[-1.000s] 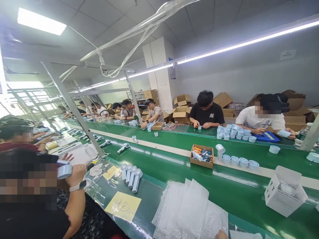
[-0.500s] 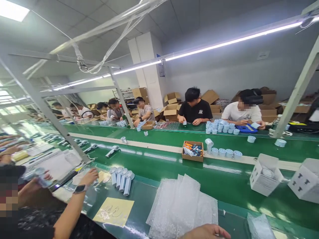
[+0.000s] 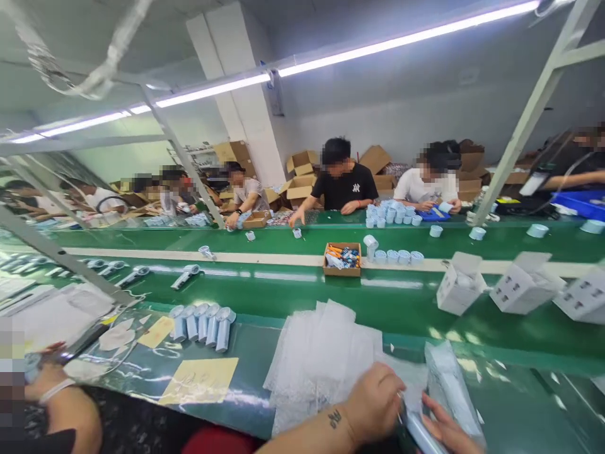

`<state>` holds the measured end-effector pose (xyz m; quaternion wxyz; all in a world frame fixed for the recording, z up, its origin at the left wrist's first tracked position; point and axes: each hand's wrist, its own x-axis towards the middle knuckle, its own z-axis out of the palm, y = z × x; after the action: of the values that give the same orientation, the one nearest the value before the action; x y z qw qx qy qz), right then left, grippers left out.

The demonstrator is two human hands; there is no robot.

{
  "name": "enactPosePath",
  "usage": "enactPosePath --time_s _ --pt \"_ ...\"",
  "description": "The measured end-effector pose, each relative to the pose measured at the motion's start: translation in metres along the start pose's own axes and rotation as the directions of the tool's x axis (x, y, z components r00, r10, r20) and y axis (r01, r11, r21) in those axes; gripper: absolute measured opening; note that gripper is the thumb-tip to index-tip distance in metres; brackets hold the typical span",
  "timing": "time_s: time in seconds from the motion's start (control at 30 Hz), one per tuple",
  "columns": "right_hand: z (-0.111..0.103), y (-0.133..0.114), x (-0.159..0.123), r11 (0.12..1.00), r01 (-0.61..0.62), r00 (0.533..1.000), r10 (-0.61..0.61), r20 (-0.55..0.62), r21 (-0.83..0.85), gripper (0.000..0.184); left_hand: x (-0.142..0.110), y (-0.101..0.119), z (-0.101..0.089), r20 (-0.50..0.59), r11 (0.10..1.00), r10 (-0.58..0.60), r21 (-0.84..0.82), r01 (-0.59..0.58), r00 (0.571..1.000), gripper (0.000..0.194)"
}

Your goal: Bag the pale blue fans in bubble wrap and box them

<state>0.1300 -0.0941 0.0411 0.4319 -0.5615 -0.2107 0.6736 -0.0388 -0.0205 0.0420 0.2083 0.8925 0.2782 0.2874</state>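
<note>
At the bottom right, my left hand [image 3: 375, 400] has its fingers pinched on the edge of a clear bubble-wrap bag [image 3: 411, 373]. Beside it my right hand [image 3: 447, 424] grips a light-blue tubular device [image 3: 422, 432], which is partly covered by the bag. The lower end of the device runs out of view. Just beyond my right hand lies another light-blue piece inside a bubble-wrap bag [image 3: 449, 378]. Left of my hands, a fanned stack of flat bubble-wrap bags [image 3: 321, 353] rests on the green table.
Light-blue devices with round heads [image 3: 201, 323] stand in a row left of a yellow paper note [image 3: 201, 380]. White boxes [image 3: 458, 284] and a carton of small parts [image 3: 342, 271] sit on the green line. A co-worker's arm [image 3: 70, 403] is at far left; several people work opposite.
The view has swung right. Both my hands now hold things, where one hand showed at the bottom edge before. The co-worker's row of devices has grown, and the person in black reaches sideways.
</note>
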Motion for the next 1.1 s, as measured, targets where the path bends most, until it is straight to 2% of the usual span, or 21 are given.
enactPosePath --time_s 0.03,0.07,0.1,0.17,0.2,0.27,0.33,0.43,0.57,0.63,0.7,0.87,1.0,1.03,1.1 --pt "0.001 -0.001 -0.004 0.999 0.000 1.000 0.000 0.001 0.053 0.072 -0.005 0.001 -0.005 0.007 0.995 0.081 0.051 -0.082 0.997 0.026" --pt "0.004 -0.003 -0.008 0.993 0.021 1.000 -0.020 -0.003 0.113 0.075 -0.008 -0.001 -0.008 0.009 0.991 0.103 0.087 -0.104 0.995 0.027" --pt "0.006 -0.006 -0.011 0.986 0.054 0.998 -0.051 -0.023 0.155 0.075 -0.009 -0.003 -0.009 -0.001 0.993 0.063 0.105 -0.063 0.998 0.026" --pt "0.012 -0.011 -0.013 0.972 0.120 0.990 -0.102 -0.099 0.201 0.071 -0.003 -0.009 -0.005 -0.040 0.984 -0.157 0.078 0.160 0.987 0.021" --pt "0.014 -0.012 -0.013 0.967 0.140 0.984 -0.112 -0.141 0.211 0.070 0.002 -0.012 -0.001 -0.039 0.953 -0.300 0.039 0.301 0.953 0.019" --pt "0.016 -0.012 -0.011 0.961 0.153 0.971 -0.103 -0.214 0.231 0.070 0.014 -0.014 0.008 0.042 0.854 -0.517 -0.030 0.519 0.855 0.016" --pt "0.016 -0.009 -0.010 0.961 0.115 0.968 -0.052 -0.246 0.251 0.074 0.021 -0.013 0.013 0.164 0.798 -0.588 -0.045 0.601 0.792 0.017" --pt "0.012 -0.006 -0.013 0.955 0.045 0.966 0.034 -0.258 0.292 0.087 0.015 -0.004 0.013 0.244 0.808 -0.563 -0.034 0.588 0.789 0.016" --pt "0.011 -0.013 -0.025 0.954 0.039 0.965 0.042 -0.260 0.297 0.100 0.001 0.007 0.008 0.344 0.893 -0.423 0.001 0.450 0.838 0.009" --pt "0.013 -0.018 -0.029 0.952 0.039 0.968 0.039 -0.247 0.302 0.101 0.002 0.005 0.009 0.350 0.889 -0.429 0.003 0.458 0.833 0.012" --pt "0.015 -0.021 -0.030 0.946 0.029 0.967 0.055 -0.249 0.322 0.102 0.008 0.000 0.014 0.309 0.850 -0.495 -0.020 0.526 0.812 0.016" --pt "0.015 -0.019 -0.024 0.925 0.044 0.962 0.063 -0.267 0.377 0.094 0.020 -0.001 0.024 0.238 0.797 -0.563 -0.100 0.596 0.792 0.014" --pt "0.012 -0.019 -0.022 0.919 0.031 0.967 0.072 -0.245 0.393 0.080 0.016 0.007 0.018 0.290 0.844 -0.482 -0.099 0.527 0.826 0.012" --pt "0.012 -0.019 -0.022 0.918 0.018 0.969 0.082 -0.235 0.396 0.075 0.016 0.007 0.016 0.308 0.838 -0.487 -0.098 0.537 0.817 0.012" --pt "0.013 -0.021 -0.022 0.905 -0.019 0.964 0.130 -0.233 0.425 0.066 0.017 0.007 0.014 0.329 0.790 -0.548 -0.099 0.605 0.769 0.014"
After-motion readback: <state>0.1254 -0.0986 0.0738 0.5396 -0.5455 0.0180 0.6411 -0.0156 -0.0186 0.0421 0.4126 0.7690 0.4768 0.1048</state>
